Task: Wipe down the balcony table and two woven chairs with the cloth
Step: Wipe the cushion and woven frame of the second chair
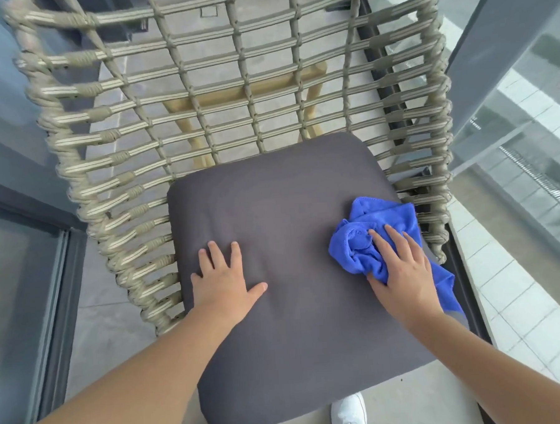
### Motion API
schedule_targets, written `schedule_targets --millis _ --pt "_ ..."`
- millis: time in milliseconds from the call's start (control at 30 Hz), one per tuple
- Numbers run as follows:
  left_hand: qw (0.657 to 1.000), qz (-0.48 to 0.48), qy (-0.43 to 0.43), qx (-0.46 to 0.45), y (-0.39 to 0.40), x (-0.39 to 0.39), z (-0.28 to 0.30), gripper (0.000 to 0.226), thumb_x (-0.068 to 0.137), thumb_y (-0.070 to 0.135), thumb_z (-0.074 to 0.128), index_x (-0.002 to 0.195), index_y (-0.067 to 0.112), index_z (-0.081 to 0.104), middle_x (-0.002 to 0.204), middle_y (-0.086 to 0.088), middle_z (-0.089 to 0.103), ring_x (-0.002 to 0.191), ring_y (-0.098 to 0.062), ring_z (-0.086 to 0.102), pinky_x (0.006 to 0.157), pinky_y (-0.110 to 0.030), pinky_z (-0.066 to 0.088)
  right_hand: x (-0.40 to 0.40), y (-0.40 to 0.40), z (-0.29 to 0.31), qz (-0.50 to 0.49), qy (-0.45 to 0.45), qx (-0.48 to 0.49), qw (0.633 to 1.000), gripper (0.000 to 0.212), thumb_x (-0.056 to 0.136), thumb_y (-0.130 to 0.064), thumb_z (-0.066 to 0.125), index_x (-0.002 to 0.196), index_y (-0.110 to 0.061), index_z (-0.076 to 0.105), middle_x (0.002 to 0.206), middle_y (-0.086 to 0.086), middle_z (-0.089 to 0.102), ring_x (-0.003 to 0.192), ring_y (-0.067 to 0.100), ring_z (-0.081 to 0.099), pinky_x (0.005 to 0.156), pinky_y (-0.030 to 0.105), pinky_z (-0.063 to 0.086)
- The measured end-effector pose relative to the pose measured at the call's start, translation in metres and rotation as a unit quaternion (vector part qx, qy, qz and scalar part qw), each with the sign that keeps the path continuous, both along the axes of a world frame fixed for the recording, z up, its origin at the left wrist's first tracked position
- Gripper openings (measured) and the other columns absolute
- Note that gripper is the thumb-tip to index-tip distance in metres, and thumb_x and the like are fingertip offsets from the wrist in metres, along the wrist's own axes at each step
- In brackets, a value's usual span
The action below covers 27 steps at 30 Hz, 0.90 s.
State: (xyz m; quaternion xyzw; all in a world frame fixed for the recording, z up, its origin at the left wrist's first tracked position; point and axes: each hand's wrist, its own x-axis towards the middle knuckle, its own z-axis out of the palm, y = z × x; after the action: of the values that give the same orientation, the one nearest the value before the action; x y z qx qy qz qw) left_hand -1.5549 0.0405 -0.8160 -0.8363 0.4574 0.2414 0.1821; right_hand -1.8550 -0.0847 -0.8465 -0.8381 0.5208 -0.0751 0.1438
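A woven chair [114, 162] of beige cord fills the head view, with a dark grey seat cushion [281, 205] in it. My left hand [225, 279] lies flat on the cushion's left part, fingers spread and straight. A crumpled blue cloth [383, 226] lies on the cushion's right side near the woven armrest. My right hand [401, 270] presses down on the cloth with straight fingers, and part of the cloth sticks out beyond my wrist. No table is in view.
A dark-framed glass door [39, 289] stands at the left. A glass balcony railing [510, 109] runs along the right. Grey floor tiles [109, 321] show under the chair. My white shoes [347, 412] show below the cushion's front edge.
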Motion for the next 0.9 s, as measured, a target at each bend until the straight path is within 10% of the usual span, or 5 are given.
schedule_targets --millis 400,900 --pt "0.997 -0.061 0.042 -0.003 0.000 0.021 0.000 0.106 0.088 0.078 0.047 0.162 0.023 -0.005 0.168 -0.020 -0.003 0.154 -0.040 0.005 0.110 -0.046 0.038 0.149 -0.098 0.013 -0.190 0.017 0.113 0.975 0.073 0.098 -0.042 0.059 0.162 -0.027 0.028 0.170 0.009 0.017 0.155 0.038 0.013 0.125 0.055 0.011" --pt "0.997 -0.039 0.066 0.013 -0.003 0.018 -0.009 0.107 0.093 0.064 0.056 0.161 0.018 -0.012 0.165 -0.025 -0.015 0.154 -0.044 -0.008 0.117 -0.057 0.032 0.264 -0.050 0.011 0.090 0.044 0.177 0.979 0.075 0.099 -0.045 0.059 0.163 -0.034 0.021 0.172 0.003 0.007 0.159 0.034 0.000 0.127 0.052 0.009"
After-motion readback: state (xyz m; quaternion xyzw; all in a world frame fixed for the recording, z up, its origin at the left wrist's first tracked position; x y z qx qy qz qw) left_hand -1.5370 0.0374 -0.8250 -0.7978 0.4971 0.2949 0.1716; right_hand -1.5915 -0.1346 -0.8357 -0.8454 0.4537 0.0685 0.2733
